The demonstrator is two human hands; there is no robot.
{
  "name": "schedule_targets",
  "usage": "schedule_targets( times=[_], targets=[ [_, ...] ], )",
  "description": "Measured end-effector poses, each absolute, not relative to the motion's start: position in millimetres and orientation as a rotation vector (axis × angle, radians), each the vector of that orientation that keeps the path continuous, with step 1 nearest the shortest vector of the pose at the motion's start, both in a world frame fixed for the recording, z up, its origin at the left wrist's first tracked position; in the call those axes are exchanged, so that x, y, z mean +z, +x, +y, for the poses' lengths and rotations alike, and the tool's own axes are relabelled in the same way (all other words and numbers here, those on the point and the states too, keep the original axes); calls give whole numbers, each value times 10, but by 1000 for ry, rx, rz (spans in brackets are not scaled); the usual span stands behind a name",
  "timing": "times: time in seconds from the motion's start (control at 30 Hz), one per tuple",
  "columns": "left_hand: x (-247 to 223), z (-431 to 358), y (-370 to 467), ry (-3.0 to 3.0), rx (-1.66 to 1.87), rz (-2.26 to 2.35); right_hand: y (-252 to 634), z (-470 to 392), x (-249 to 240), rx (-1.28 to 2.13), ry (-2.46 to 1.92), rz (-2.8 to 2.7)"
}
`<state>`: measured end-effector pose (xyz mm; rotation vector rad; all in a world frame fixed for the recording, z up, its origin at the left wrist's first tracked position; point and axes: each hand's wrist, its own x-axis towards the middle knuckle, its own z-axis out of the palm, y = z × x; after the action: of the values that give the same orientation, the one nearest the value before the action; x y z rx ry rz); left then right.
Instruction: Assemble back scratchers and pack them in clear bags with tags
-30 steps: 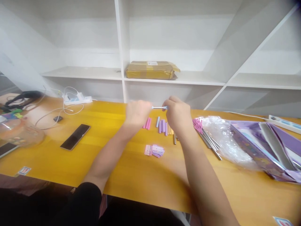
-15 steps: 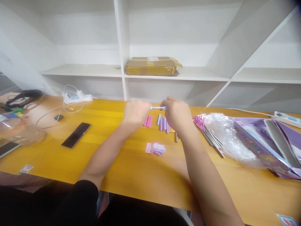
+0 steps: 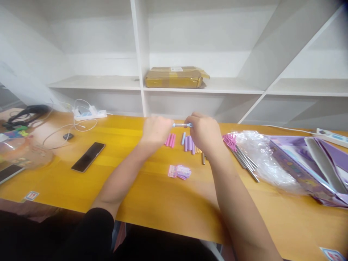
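Between my two closed hands runs a thin metal rod (image 3: 180, 125) with light blue ends, held level above the back of the table. My left hand (image 3: 157, 131) wraps round its left end, and my right hand (image 3: 204, 129) grips the right end. The fingers cover most of both ends. Below lie pink tubes (image 3: 170, 140), a light blue tube (image 3: 183, 138) and purple tubes (image 3: 189, 144). Yellow pieces (image 3: 198, 149) and a short metal tube (image 3: 203, 158) are partly hidden by my right hand. Small pink and purple cards (image 3: 179, 172) rest nearer to me.
On the right are pink pieces with metal tubes (image 3: 246, 162), clear plastic wrap (image 3: 272, 163) and an open purple box (image 3: 288, 159). A phone (image 3: 88, 156), cables and a power strip (image 3: 90, 114) lie left. A taped carton (image 3: 176, 77) sits on the white shelf behind.
Almost nothing differs. Both hands keep their hold on the rod, and the view has shifted very slightly.
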<state>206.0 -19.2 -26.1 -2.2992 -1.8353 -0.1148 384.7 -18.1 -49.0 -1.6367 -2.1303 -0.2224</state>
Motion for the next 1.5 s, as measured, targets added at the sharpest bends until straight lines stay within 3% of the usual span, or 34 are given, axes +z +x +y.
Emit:
schedule_targets(
  times=[1.5],
  targets=[
    [-293, -104, 1973, -2272, -178, -1821, 3967, -134, -523, -296, -1626, -2114]
  ],
)
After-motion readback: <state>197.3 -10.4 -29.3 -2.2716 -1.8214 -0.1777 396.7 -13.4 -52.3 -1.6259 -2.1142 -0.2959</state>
